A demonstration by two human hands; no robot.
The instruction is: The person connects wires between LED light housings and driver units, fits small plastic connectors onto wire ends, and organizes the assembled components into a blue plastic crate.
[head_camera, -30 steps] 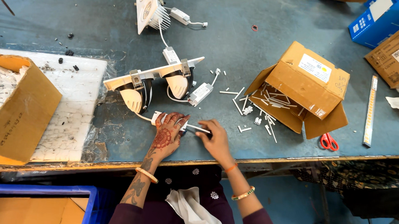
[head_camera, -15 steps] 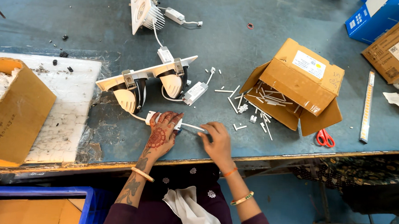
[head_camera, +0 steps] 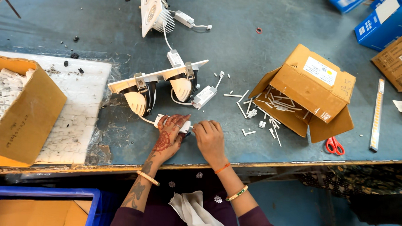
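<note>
At the near edge of the blue surface [head_camera: 268, 25], the left hand [head_camera: 168, 136] lies over a small white box [head_camera: 171, 122] with its fingers [head_camera: 179, 121] curled around it, pinning it flat. The right hand [head_camera: 210, 138] sits just beside it, fingers [head_camera: 205, 126] bent in on the box's right end; what they pinch there is hidden, so whether they grip the box itself or a small part I cannot tell. A thin white wire [head_camera: 145, 120] runs from the box's left end up to a double spotlight fitting [head_camera: 159, 82], a white frame with two round lamp heads, which lies tilted just beyond the hands. A second small white box [head_camera: 205, 95] rests against that fitting on its right side.

Farther back stands a square white lamp [head_camera: 152, 9] on its edge, with its own wired box beside it. To the right, an open cardboard box [head_camera: 308, 93] lies tipped over, with short white sticks [head_camera: 273, 105] spilling from it onto the surface. Red scissors [head_camera: 334, 146] lie near its lower corner, and a long pale strip [head_camera: 376, 114] lies past them. On the left, another cardboard box [head_camera: 22, 114] holds small white pieces and sits on a white sheet [head_camera: 81, 103]. A blue bin [head_camera: 39, 194] stands below the surface edge.
</note>
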